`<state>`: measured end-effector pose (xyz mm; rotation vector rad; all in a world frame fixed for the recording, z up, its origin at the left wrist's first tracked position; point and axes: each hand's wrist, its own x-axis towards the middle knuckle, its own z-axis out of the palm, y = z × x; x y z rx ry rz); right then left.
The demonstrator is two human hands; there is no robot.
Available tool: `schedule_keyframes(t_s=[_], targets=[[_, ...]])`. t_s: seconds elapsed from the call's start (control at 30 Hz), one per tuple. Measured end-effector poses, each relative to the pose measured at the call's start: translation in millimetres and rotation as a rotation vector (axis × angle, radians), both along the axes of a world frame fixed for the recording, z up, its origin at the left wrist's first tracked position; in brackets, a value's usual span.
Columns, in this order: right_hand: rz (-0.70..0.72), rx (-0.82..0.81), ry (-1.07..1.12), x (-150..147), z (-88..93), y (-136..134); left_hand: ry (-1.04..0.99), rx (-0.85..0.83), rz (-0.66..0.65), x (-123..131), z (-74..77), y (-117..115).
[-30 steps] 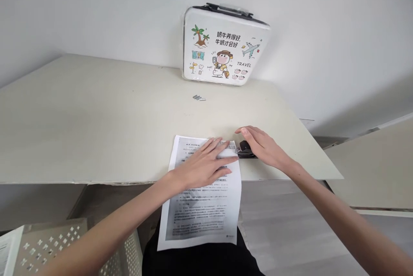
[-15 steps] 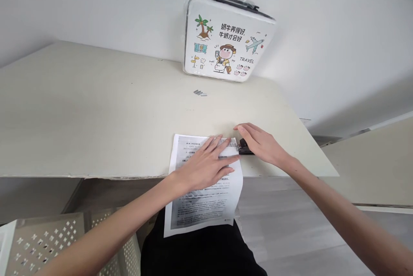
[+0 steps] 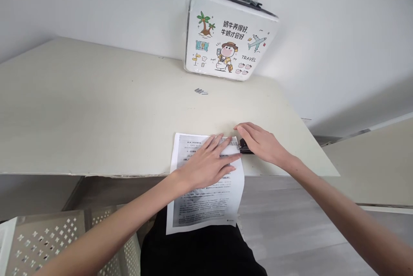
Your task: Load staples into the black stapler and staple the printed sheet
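A printed sheet of paper (image 3: pixel 203 209) lies at the table's front edge, and its lower part hangs over onto the lap. My left hand (image 3: pixel 209 164) rests flat on its upper half with the fingers spread, covering part of the text. At the sheet's upper right corner is a small black stapler (image 3: pixel 247 150), its front end meeting the paper's edge. My right hand (image 3: pixel 263 143) bends over the stapler from above and hides most of it. Whether the stapler is pressed fully down cannot be seen.
Several grey strips of staples (image 3: pixel 201 91) lie on the pale table (image 3: pixel 97 108). Behind them a white case (image 3: pixel 230 37) with cartoon prints and a black handle leans against the wall. A perforated plastic chair or basket (image 3: pixel 48 241) is at lower left.
The camera view has shifted very slightly. Both hands keep nearly the same places, the left on the paper and the right over the stapler.
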<state>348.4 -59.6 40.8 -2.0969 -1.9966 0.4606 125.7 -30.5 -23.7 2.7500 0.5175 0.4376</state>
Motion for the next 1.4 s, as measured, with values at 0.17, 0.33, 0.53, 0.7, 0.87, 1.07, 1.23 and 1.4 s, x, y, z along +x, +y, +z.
schedule_keyframes(t_s=[0.17,0.33,0.53,0.7,0.87,1.07,1.23,1.4], targets=[[0.014,0.027,-0.011,-0.4,-2.1,-0.1,-0.014,-0.008,-0.005,0.5,-0.7,0.2],[0.022,0.022,-0.050,-0.5,-4.2,1.6,-0.014,-0.008,-0.008,0.4,-0.7,0.3],[0.022,0.000,-0.037,-0.8,-2.5,2.3,-0.005,-0.022,-0.003,-1.2,-0.1,0.5],[0.017,-0.002,-0.022,-2.2,0.4,1.6,-0.011,-0.012,-0.002,-2.0,0.7,0.5],[0.025,0.000,-0.029,-3.3,1.5,1.4,-0.010,-0.006,0.008,-1.8,0.5,0.8],[0.038,0.007,-0.037,-3.1,0.2,2.4,-0.027,0.011,0.006,-1.9,-1.2,0.9],[0.035,-0.001,-0.040,-2.1,-0.5,2.6,-0.015,-0.005,0.010,-2.2,0.1,0.4],[0.029,0.003,-0.024,-1.5,-0.2,2.7,-0.007,0.005,0.007,-2.3,0.8,0.4]])
